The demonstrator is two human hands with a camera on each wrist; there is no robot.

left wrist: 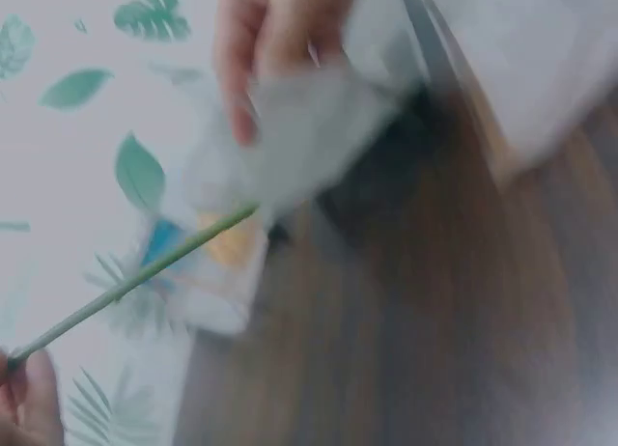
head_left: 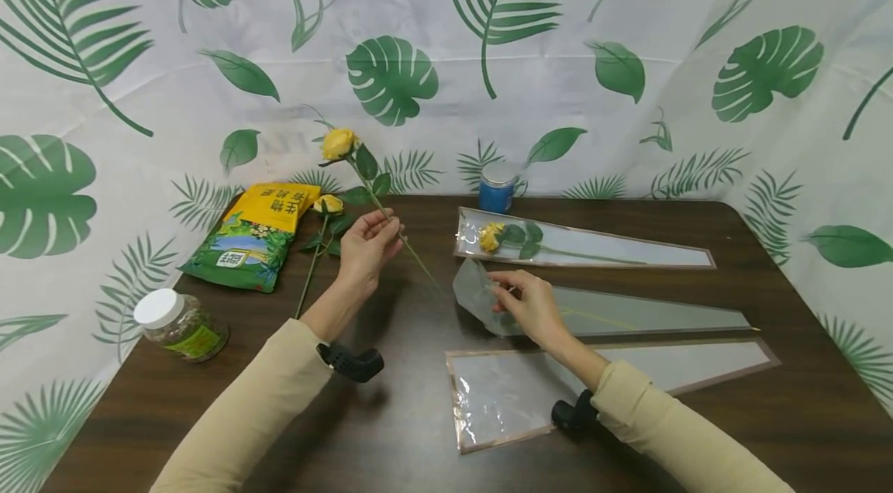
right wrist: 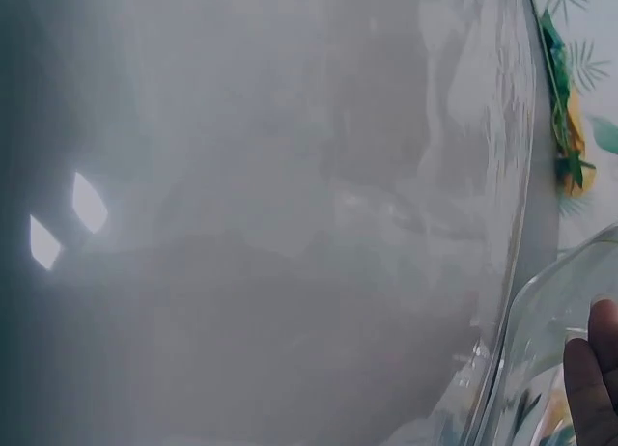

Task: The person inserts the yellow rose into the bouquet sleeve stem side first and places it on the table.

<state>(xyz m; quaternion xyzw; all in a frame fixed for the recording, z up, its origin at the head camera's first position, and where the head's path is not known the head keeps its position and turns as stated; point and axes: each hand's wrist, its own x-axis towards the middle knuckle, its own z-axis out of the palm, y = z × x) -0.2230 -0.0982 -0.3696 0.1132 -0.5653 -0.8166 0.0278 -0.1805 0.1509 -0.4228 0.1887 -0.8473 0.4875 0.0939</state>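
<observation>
My left hand pinches the green stem of a yellow artificial rose, bloom up and stem slanting down to the right. My right hand pinches the raised wide end of a grey translucent flower sleeve, whose narrow end lies to the right. In the left wrist view the stem's lower end meets the sleeve's edge; whether it is inside I cannot tell. Right fingertips show at the lower right of the right wrist view, beside clear film.
Behind lies a sleeve with a yellow rose on it; in front, another flat sleeve. A blue jar stands at the back. Leftward are a second rose, a yellow-green bag and a white-lidded jar.
</observation>
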